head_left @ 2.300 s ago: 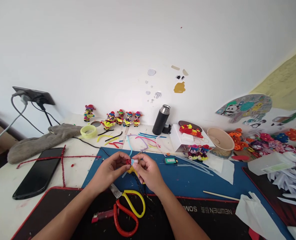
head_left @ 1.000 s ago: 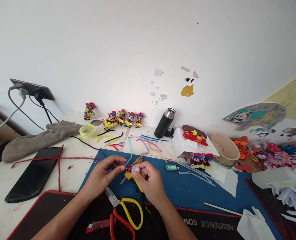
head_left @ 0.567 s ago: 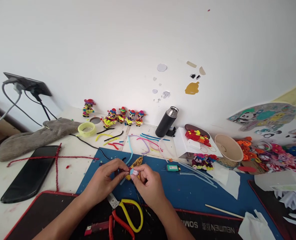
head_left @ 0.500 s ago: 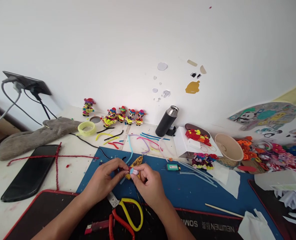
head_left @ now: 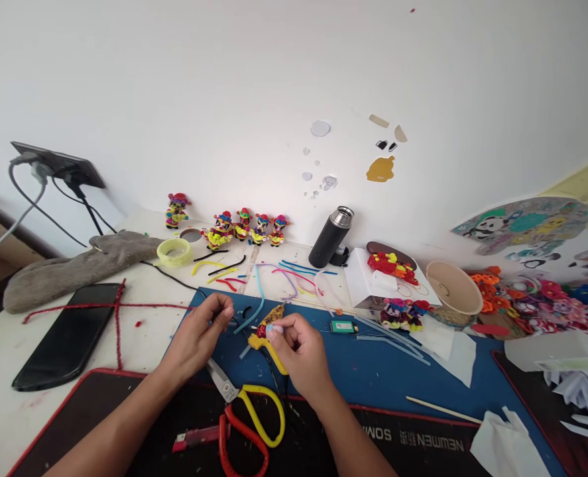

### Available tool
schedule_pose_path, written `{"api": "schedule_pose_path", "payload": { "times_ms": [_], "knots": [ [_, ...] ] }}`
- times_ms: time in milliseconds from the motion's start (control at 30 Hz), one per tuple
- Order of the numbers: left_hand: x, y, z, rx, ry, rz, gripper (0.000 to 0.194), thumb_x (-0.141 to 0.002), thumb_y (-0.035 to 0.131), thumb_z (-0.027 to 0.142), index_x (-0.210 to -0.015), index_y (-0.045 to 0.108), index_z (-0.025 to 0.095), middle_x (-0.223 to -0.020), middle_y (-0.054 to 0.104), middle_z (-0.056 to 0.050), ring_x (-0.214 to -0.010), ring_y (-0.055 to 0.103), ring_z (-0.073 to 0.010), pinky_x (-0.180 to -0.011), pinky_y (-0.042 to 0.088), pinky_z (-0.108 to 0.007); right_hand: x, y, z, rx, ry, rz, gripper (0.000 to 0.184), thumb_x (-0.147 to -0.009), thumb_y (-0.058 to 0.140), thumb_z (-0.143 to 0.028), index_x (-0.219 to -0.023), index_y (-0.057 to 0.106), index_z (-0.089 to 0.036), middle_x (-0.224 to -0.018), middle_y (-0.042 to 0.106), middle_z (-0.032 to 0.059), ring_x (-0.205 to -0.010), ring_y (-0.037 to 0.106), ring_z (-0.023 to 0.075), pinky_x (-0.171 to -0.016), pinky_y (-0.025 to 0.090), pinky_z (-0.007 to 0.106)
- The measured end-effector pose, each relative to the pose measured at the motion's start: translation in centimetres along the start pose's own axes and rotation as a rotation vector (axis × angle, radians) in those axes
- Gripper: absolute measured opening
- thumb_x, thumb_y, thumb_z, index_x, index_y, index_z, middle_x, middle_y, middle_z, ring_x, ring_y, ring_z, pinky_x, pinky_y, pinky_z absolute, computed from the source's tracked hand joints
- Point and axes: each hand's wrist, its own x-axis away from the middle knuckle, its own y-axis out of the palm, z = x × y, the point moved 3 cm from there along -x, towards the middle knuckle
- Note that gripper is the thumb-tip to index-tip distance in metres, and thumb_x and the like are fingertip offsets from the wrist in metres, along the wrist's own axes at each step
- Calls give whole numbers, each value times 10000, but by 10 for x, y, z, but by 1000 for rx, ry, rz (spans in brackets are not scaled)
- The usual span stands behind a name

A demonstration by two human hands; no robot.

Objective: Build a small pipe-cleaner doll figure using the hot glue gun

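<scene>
My right hand (head_left: 301,348) pinches a small craft piece (head_left: 268,330) between thumb and fingertips; it looks red with light blue and white parts. My left hand (head_left: 201,334) is raised to the left, apart from that piece. Its thumb and fingers are pressed together, and I cannot make out whether anything is between them. Just below and behind the piece lies a yellow tool (head_left: 276,358) with a dark cord, perhaps a glue gun, partly hidden by my right hand. Scissors (head_left: 261,414) with one yellow and one red handle rest between my forearms.
Several fuzzy figurines (head_left: 219,232) stand along the wall. Coloured pipe cleaners (head_left: 258,298) lie before them, beside a yellow tape roll (head_left: 174,253). A black flask (head_left: 331,238) leans behind. A phone (head_left: 69,338) sits left, under a red pipe-cleaner cross. A thin stick (head_left: 443,409) lies right.
My left hand has come away from the piece and moved up and left. My right hand still holds the piece, with more of its red part showing.
</scene>
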Motion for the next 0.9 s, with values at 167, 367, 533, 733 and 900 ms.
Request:
{"api": "schedule_pose_path", "payload": {
  "times_ms": [167, 367, 533, 733, 900],
  "knots": [
    [-4, 0, -5, 49, -32, 22, 515, -1001, 514, 626, -671, 562, 233, -619, 579, 6, -597, 530, -185, -601, 435, -290, -1, 2, 3, -165, 79, -58, 400, -938, 677, -601, -858, 614, -215, -517, 398, -84, -453, 349, 110, -455, 295, 246],
    [2, 9, 9, 286, 42, -96, 433, -943, 690, 518, -1258, 671, 221, -996, 768, -69, -864, 704, -240, -794, 559, -341, 0, 5, 8, -195, 76, -78, 488, -931, 668, -677, -782, 545, -229, -484, 395, -87, -416, 332, 98, -421, 263, 238],
    [15, 22, 24, 254, 110, -278, 461, -824, 834, 458, -1212, 716, 239, -940, 759, -41, -831, 691, -237, -777, 574, -340, 1, 4, 8, -144, 52, -63, 520, -934, 653, -707, -760, 554, -227, -493, 402, -75, -432, 361, 104, -426, 278, 238],
    [21, 27, 26, 190, 123, -224, 307, -857, 800, 432, -1089, 740, 240, -902, 756, -24, -811, 678, -217, -768, 562, -324, 2, 4, 4, -136, 19, -60, 523, -946, 635, -713, -748, 558, -236, -493, 407, -70, -435, 373, 111, -432, 300, 245],
    [21, 26, 28, 286, 91, -186, 291, -830, 827, 439, -996, 734, 220, -914, 765, -44, -848, 697, -229, -777, 569, -334, 3, 5, -2, -189, 22, -91, 520, -937, 645, -720, -777, 554, -234, -478, 422, -85, -395, 376, 97, -418, 314, 236]
  ]
}}
